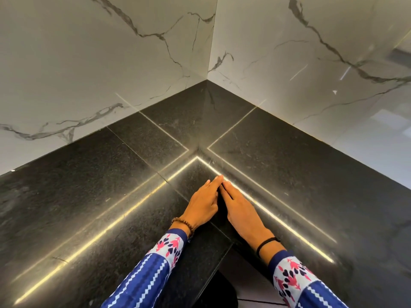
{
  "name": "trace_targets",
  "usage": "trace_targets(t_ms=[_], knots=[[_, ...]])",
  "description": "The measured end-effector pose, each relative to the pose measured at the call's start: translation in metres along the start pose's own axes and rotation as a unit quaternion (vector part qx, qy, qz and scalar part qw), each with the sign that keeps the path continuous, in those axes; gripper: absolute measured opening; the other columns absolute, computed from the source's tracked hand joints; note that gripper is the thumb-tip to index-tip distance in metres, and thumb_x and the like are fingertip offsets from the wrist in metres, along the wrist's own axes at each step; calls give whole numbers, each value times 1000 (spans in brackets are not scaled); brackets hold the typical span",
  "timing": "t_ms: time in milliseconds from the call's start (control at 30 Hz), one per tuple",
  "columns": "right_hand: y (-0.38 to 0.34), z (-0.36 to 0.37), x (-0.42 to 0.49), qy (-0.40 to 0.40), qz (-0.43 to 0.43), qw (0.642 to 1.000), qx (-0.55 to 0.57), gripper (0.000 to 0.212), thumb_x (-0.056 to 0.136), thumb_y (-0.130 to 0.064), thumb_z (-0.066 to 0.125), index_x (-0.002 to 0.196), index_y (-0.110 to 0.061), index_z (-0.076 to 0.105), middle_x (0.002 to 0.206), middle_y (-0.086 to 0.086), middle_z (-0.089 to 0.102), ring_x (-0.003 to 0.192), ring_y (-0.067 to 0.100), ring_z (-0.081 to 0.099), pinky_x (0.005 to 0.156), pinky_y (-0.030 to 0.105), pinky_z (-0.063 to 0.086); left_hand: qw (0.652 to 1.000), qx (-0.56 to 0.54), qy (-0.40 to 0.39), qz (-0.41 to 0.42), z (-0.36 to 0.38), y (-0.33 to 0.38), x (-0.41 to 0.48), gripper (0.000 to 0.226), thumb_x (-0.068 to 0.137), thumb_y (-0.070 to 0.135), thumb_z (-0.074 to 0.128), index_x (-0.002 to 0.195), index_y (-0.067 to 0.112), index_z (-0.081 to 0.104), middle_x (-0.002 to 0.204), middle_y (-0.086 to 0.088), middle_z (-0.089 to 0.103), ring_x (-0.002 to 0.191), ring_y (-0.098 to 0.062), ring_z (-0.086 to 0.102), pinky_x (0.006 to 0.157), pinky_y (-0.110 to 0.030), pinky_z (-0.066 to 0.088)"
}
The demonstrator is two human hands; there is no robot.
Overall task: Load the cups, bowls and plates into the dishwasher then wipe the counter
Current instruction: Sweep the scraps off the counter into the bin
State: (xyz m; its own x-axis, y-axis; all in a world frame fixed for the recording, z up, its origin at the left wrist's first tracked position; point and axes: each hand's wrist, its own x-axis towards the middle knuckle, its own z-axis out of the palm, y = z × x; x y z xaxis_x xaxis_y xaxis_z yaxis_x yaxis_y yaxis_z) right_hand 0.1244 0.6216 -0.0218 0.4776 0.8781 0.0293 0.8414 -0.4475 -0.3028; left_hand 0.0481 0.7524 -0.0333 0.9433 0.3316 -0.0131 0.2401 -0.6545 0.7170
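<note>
Head view looks down on a black stone table (89,185) that fills the lower and middle part of the picture. It is L-shaped and runs into a corner, where it meets two white marble walls with grey veins, one on the left (89,63) and one on the right (311,52).

Both hands lie on the table near its inner front edge, palms down. The left hand (203,202) is flat, its fingers are straight and close together, and it holds nothing. The right hand (241,210) is flat in the same way, with straight fingers, and it also holds nothing. The fingertips (219,177) of the two hands touch each other, so that the hands together make a wedge which points toward the corner of the walls. The wrists are apart and a narrow dark triangle of table shows between the hands.

On the left wrist there is a brown beaded bracelet (183,223), on the right wrist a thin black band (265,243). Both arms wear blue sleeves with white zigzag lines and a white cuff with red and dark blue figures, the left sleeve (146,270) and the right sleeve (300,283).

Bright light lines (100,230) are reflected in the polished stone, and they meet in an angle just beyond the fingertips. Thin seams divide the stone into slabs. Below the front edge a dark shape (222,287) shows, but I cannot tell what it is.
</note>
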Motion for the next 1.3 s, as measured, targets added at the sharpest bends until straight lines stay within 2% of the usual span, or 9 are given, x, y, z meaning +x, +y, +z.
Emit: trace_targets(t_ms=[167,300,500,600,833,933,1033,1133,1300], knots=[[-8,0,-2,28,2,997,-76,49,88,-5,64,136,0,54,125,11,58,118,26,56,83,34,58,1000,-15,20,13,9,-5,-13,54,102,8,39,152,25,30,157,7,31,148,-19,21,119,-23,14],[-4,-6,3,46,-13,993,-109,36,50,9,83,83,-3,73,76,7,64,70,26,64,51,28,53,997,-62,35,-7,16,-8,-19,49,102,12,42,148,27,38,153,10,39,147,-19,25,120,-27,18],[-14,-28,19,-8,46,992,-120,15,87,2,55,91,0,69,97,16,65,94,33,61,71,36,39,993,-102,64,-12,12,4,-23,47,99,4,44,144,21,45,146,6,49,142,-19,32,120,-26,14],[-10,-30,23,8,108,992,-67,8,82,-6,59,76,-4,64,82,16,67,82,32,62,62,31,30,988,-130,75,-27,11,10,-26,46,99,4,45,142,21,47,143,8,52,143,-18,31,121,-32,18],[-8,-21,11,82,151,982,74,1,71,-3,65,69,-3,65,66,13,66,66,31,60,59,34,42,979,-172,104,-35,22,28,-41,49,94,-4,46,137,19,50,136,5,59,129,-8,50,119,-38,28],[-4,-20,-8,151,245,927,239,3,69,-14,76,71,-15,74,65,-3,69,64,12,63,57,9,40,970,-202,122,-62,26,36,-55,50,94,-5,44,137,21,52,136,9,58,127,4,46,112,-16,31],[0,-19,-39,208,339,818,416,6,69,-16,82,72,-19,78,64,-5,73,66,6,70,68,18,52,960,-227,139,-84,29,46,-71,50,95,-4,45,136,22,54,136,16,56,121,14,42,100,2,28],[3,-17,-72,208,355,750,518,8,70,-9,82,74,-15,79,71,5,76,77,23,75,78,33,58,952,-254,143,-97,37,56,-87,48,94,-4,47,134,22,57,128,26,56,117,23,42,98,3,28],[-5,-25,-126,177,346,695,605,8,78,0,78,85,-4,76,77,9,76,78,20,71,71,22,56,946,-279,136,-91,65,79,-124,50,92,-7,48,132,19,59,127,29,57,122,18,45,103,-6,32]])
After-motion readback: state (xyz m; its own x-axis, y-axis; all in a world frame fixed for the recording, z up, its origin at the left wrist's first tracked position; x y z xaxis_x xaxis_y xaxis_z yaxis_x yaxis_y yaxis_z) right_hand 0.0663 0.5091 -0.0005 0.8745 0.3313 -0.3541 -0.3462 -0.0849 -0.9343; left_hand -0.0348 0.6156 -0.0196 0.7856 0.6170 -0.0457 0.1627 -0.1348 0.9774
